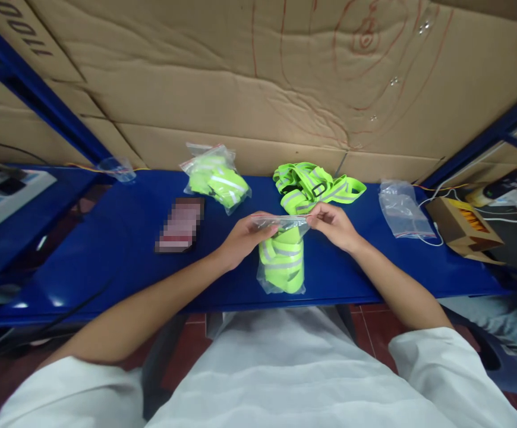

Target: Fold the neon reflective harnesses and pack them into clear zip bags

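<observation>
A clear zip bag (265, 279) lies near the front edge of the blue table, with a folded neon-yellow reflective strap (283, 258) inside it. My left hand (247, 238) pinches the left end of the bag's top edge, thumb across the plastic. At the right end of that edge, my right hand (332, 224) grips the bag between thumb and fingers. Just beyond the hands is a loose pile of neon-yellow reflective straps (305, 184) with a black buckle. Farther left sits a filled zip bag (217, 178) of similar neon material.
A pixelated phone-like object (182, 226) lies left of the hands. To the right are a flat clear bag (405, 208) and an open cardboard box (463, 232) beside white cables. A clear plastic cup (120, 170) stands at the back left. Cardboard panels (223, 101) rise behind the table (339, 279).
</observation>
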### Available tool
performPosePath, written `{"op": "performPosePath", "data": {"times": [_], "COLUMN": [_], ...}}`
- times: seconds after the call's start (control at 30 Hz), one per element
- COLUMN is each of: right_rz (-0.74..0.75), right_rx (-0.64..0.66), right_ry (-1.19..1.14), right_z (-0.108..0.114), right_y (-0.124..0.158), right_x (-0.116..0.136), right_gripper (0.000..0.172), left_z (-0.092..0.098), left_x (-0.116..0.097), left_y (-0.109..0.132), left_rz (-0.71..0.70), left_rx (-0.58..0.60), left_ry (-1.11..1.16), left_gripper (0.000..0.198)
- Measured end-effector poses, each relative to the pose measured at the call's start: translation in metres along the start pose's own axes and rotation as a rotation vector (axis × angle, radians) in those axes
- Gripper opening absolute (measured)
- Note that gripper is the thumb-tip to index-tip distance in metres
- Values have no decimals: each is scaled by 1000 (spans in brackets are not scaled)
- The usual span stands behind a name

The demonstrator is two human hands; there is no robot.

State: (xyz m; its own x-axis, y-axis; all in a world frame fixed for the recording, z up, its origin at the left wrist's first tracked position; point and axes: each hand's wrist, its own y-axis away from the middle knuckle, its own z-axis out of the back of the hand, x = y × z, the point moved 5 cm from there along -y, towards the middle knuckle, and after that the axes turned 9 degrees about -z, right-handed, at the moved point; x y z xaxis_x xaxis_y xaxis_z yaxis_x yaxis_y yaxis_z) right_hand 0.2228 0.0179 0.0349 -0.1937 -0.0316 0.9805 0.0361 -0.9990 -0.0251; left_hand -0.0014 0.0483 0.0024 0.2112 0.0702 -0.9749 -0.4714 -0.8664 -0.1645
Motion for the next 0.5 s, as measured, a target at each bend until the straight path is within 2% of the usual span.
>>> {"op": "performPosePath", "data": {"times": [0.1,0.2,0.5], "right_rz": [3,-5,131], "right_rx": [34,62,11], "right_ry": [29,59,198], "right_z": [-3,-6,-9], "right_y": [7,12,17], "right_x": [-7,-11,-11], "right_gripper": [53,49,43], "left_z": [-1,-4,-9], "left_x": [-2,-3,0], "left_y": [2,5,8], "left_rz": [-54,-40,-35], "left_rx": [49,85,103], "left_ry": [-69,-84,-51], "left_gripper": [50,48,48]}}
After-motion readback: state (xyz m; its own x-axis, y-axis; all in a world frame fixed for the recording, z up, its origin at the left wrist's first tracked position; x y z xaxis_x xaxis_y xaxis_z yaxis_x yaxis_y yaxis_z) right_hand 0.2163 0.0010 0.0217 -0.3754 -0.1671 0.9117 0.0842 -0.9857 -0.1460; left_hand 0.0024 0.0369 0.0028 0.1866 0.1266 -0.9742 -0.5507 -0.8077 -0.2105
